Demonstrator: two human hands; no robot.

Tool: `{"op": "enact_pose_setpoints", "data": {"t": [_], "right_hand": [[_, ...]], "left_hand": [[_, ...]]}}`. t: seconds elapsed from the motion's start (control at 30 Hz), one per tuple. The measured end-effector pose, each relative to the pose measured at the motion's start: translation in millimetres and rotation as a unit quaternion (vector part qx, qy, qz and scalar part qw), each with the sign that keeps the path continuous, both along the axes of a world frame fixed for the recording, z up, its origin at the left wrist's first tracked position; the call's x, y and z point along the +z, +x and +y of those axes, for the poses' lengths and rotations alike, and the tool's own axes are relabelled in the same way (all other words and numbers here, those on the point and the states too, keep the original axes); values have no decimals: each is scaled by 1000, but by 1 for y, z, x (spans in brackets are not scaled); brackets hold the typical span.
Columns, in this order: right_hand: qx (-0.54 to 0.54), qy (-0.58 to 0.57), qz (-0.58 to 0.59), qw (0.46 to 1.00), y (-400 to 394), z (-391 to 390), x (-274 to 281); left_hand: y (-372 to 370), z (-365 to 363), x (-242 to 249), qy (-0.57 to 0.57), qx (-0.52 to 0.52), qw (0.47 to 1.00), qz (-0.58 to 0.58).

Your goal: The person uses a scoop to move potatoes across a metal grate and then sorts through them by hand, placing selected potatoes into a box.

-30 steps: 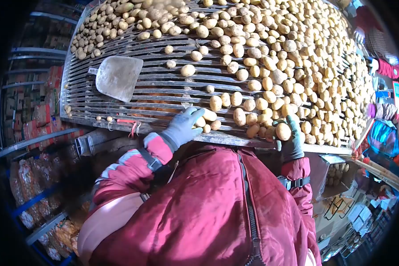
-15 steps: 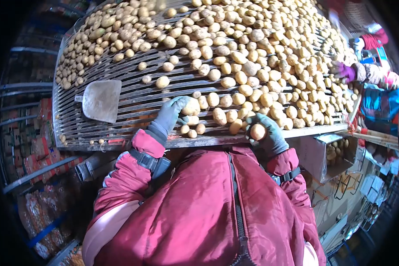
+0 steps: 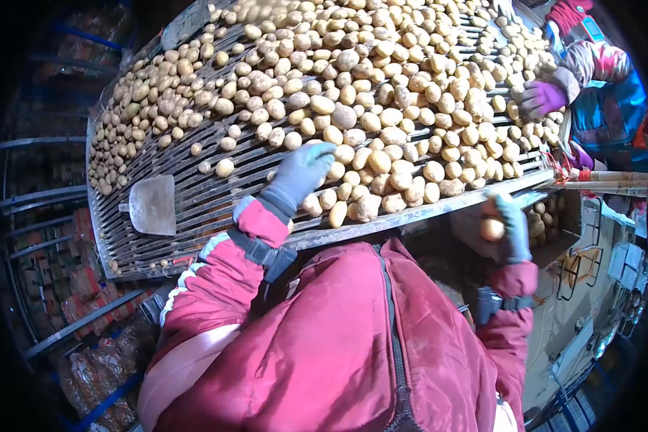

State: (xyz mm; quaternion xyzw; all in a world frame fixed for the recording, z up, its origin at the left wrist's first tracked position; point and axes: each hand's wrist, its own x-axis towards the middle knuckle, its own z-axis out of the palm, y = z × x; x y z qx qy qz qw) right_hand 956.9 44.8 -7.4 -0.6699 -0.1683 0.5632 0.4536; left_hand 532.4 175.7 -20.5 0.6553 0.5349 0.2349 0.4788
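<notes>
My left hand [image 3: 300, 175], in a grey-green glove, reaches over the near side of a slatted sorting table [image 3: 216, 191]. Its fingers are stretched out beside the loose potatoes [image 3: 381, 162], and no held potato shows there. My right hand [image 3: 511, 227], gloved alike and slightly blurred, is beyond the table's near edge, beside an open cardboard box [image 3: 565, 229]. Its fingers curl around a potato [image 3: 492, 230]; a second one may be tucked above it. More potatoes lie inside the box, partly hidden by the hand.
A flat metal scoop [image 3: 153, 205] lies on the slats at left. Across the right end, a co-worker's purple-gloved hand [image 3: 543, 97] touches the potatoes. Wooden poles [image 3: 605, 176] jut out at the right corner. Filled mesh sacks [image 3: 97, 367] stand at lower left.
My right hand has moved right with the potato, off the table edge to the box. My left hand has shifted slightly right and its fingers have straightened. The view has turned.
</notes>
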Motion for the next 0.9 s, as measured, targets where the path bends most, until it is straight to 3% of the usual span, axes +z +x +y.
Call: {"op": "enact_pose_setpoints", "data": {"t": [0.03, 0.07, 0.1, 0.17, 0.2, 0.23, 0.3, 0.33, 0.37, 0.4, 0.47, 0.5, 0.53, 0.57, 0.6, 0.63, 0.67, 0.7, 0.77, 0.83, 0.9], "right_hand": [[-11, 68, -85, 994, 32, -9, 8], [18, 30, -178, 983, 94, -23, 1], [62, 48, -329, 941, 136, -38, 3], [-12, 22, -422, 906, 218, -63, -6], [-53, 29, -383, 922, 243, -76, -9], [-98, 29, -300, 948, 290, -95, -35], [-30, 51, -369, 927, 269, -85, -38], [-15, 68, -403, 913, 192, -49, -4], [-93, 9, -233, 968, 145, -25, 8], [-54, 49, -227, 971, 151, -21, -33], [6, 55, -113, 992, 86, 20, -18], [58, 71, -140, 986, 69, 37, -31], [60, 57, -42, 996, 37, 57, -20], [95, 59, 8, 994, 22, 71, -32], [166, 78, 8, 983, 13, 86, -53], [183, 78, 1, 980, -10, 102, -48], [293, 224, -157, 916, -13, 116, -89], [276, 75, -76, 955, -31, 136, -73], [256, 140, -75, 954, -62, 169, -86], [219, 214, -135, 943, -79, 200, -80], [252, 184, -175, 934, -98, 233, -62]], "left_hand": [[-6, 22, -27, -102, 55, 993, -36], [-11, 36, -45, 20, 54, 998, 24], [14, 30, 26, 122, 9, 965, 233], [10, 57, -3, 193, -11, 973, 127], [22, 71, -13, 47, 48, 993, 102], [27, 86, -30, -11, 19, 996, 90], [45, 106, -77, 180, -93, 921, 334], [48, 115, -107, 216, -175, 851, 445], [78, 104, -49, 114, -97, 890, 430], [77, 110, -64, 116, -122, 881, 442], [75, 114, -74, 117, -145, 870, 457], [77, 111, -64, 76, -115, 887, 440], [77, 111, -57, 36, -86, 902, 421], [30, 126, -148, 162, -150, 897, 382], [25, 122, -136, 2, -91, 970, 227], [25, 109, -115, -158, -25, 985, 58], [39, 90, -66, -218, 87, 970, -63], [52, 73, -26, -270, 197, 925, -181], [40, 56, -27, -346, 220, 847, -339], [34, 35, -4, -367, 217, 821, -380], [42, 16, 10, -350, 264, 801, -408]]}}
